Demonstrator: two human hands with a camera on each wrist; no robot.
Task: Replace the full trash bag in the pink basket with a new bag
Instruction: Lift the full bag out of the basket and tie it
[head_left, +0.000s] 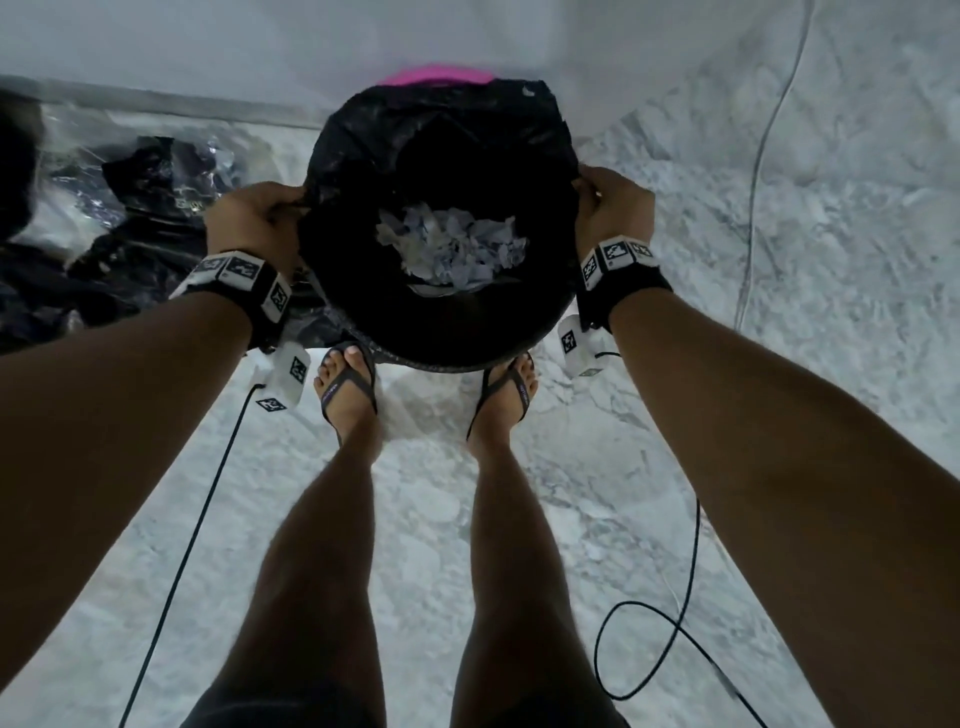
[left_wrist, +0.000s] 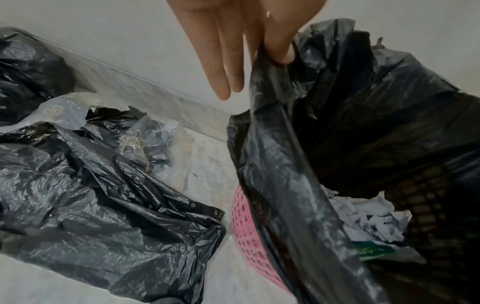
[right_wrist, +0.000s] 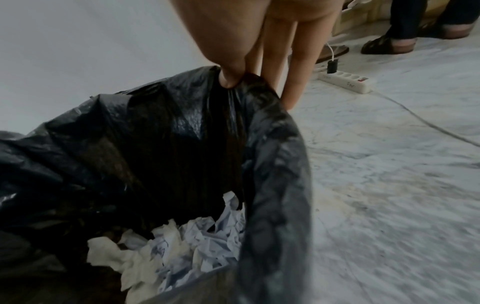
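The full bag (head_left: 441, 171) sits in the pink basket (left_wrist: 249, 226), directly below both hands. Left hand (head_left: 254, 218) and right hand (head_left: 615, 200) each pinch its rim on opposite sides, equally near; removal looks straight up.

Black wristbands (head_left: 260, 296) with white tags, dark flip-flops (head_left: 345, 387)

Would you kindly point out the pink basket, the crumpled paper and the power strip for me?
pink basket (left_wrist: 245, 218), left wrist view, on its perforated side wall.
crumpled paper (head_left: 452, 249), head view, on the middle of the heap inside the bag.
power strip (right_wrist: 346, 80), right wrist view, on its white top face.
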